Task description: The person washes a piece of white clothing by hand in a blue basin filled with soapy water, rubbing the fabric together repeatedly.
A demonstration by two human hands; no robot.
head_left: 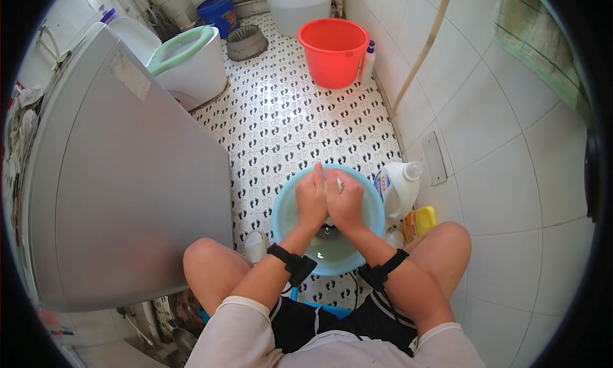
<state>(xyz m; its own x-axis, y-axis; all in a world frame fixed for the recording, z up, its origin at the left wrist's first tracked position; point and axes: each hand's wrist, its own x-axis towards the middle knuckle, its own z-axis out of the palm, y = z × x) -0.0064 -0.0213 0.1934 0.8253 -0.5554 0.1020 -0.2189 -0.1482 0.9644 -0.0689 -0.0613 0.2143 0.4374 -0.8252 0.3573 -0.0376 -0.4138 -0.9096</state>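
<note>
Seemingly, in the head view, a small pale cloth (338,184) is being rubbed between both hands above a light blue basin (285,199) set on the patterned floor between the knees. The left hand (311,197) and the right hand (345,202) are pressed together, each clenched on the cloth, of which only a scrap is seen between the fingers. The scrubbing step is judged to be in hand; a dip into the water is likely called for next, with both grasps kept. Shallow water is held in the basin. Just right of it, a white detergent bottle (401,188) is leaned against the tiled wall, with a yellow container (421,222) nearer. Farther off, a red bucket (333,51) is stood, its contents hidden, and a blue bucket (218,12) beyond.
</note>
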